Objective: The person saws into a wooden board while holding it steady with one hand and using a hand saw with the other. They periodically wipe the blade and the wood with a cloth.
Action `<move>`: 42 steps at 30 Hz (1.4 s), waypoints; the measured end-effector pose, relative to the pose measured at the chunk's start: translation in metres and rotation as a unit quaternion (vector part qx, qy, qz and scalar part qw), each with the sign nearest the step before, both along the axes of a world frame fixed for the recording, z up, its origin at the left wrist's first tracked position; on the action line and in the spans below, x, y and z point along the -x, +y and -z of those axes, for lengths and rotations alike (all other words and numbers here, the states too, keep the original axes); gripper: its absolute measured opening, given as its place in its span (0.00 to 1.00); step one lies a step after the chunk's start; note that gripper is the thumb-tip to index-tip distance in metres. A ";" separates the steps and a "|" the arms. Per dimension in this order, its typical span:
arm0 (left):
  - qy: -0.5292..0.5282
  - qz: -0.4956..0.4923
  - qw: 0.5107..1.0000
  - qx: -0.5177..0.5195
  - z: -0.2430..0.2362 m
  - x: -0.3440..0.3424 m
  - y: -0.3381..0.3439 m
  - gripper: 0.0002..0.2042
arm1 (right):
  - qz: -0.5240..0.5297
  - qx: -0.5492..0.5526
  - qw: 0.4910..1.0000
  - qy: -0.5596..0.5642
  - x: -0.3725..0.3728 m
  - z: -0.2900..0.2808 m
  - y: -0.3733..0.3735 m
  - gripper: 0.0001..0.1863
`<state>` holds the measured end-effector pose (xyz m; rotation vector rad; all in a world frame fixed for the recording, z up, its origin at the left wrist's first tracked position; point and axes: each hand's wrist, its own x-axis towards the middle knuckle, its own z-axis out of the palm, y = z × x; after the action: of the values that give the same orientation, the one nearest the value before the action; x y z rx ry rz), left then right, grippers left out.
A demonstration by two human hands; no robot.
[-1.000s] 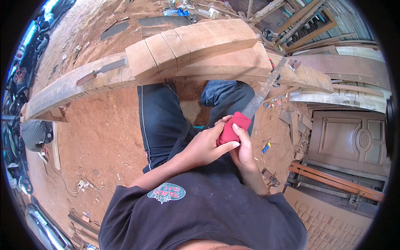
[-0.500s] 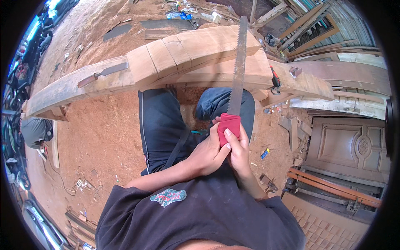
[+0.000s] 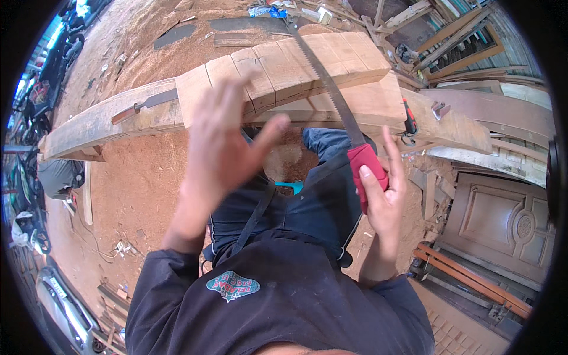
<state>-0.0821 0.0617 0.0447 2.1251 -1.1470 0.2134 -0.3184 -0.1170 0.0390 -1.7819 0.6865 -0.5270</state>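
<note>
My right hand (image 3: 381,195) holds a hand saw by its red handle (image 3: 367,168). The saw's long toothed blade (image 3: 325,80) slants up and to the left across a thick curved wooden beam (image 3: 284,77) with several cross cuts in its top. My left hand (image 3: 222,130) is raised in front of the beam with its fingers spread and holds nothing. It is blurred. Below me are my dark trousers and black shirt.
A knife-like tool (image 3: 145,105) lies on the beam's left part and a red-handled tool (image 3: 409,121) on its right part. Sawdust covers the reddish ground (image 3: 136,195). Carved wooden door panels (image 3: 503,219) and stacked timber lie at the right. Motorbikes (image 3: 35,100) stand at the far left.
My left hand has let go of the saw handle and risen toward the beam, fingers spread. My right hand has swung the saw so that its blade lies over the beam.
</note>
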 end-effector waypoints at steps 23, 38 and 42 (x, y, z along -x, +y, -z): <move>-0.076 -0.079 0.977 -0.183 0.033 -0.070 -0.028 0.58 | -0.099 0.262 0.945 0.171 -0.012 -0.058 0.005 0.32; -0.094 -0.084 0.977 -0.171 0.036 -0.073 -0.028 0.56 | -0.142 0.295 0.926 0.187 -0.058 -0.052 -0.006 0.33; -0.090 -0.084 0.977 -0.176 0.036 -0.067 -0.026 0.56 | -0.159 0.249 0.932 0.208 -0.035 -0.066 0.002 0.34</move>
<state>-0.0147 0.0355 0.0085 2.5635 -1.1758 0.3039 -0.2832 -0.1150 0.1048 -2.4718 0.5558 -0.0954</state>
